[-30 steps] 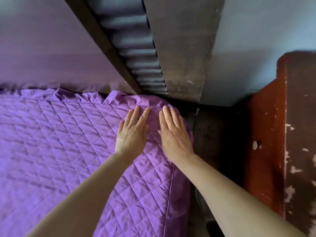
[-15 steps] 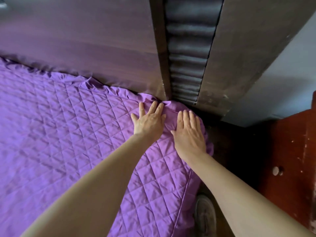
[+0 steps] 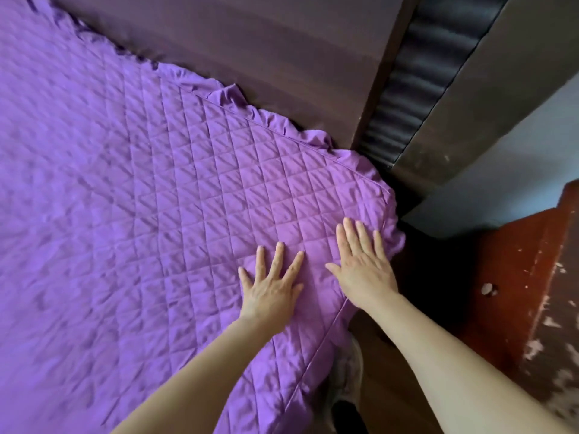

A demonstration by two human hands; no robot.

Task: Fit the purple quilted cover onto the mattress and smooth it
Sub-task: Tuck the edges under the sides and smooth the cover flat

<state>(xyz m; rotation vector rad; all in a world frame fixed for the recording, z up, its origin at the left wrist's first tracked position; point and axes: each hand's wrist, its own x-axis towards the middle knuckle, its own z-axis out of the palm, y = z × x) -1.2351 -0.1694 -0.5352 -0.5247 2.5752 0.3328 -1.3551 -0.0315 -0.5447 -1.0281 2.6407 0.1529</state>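
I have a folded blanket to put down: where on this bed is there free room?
The wide stretch of purple cover between the left hand and the dark headboard lies bare. The corner is crowded: the left hand and right hand press flat there, and the gap to the red cabinet is narrow.

Both flat hands slid back from the corner along the cover (image 3: 188,189).
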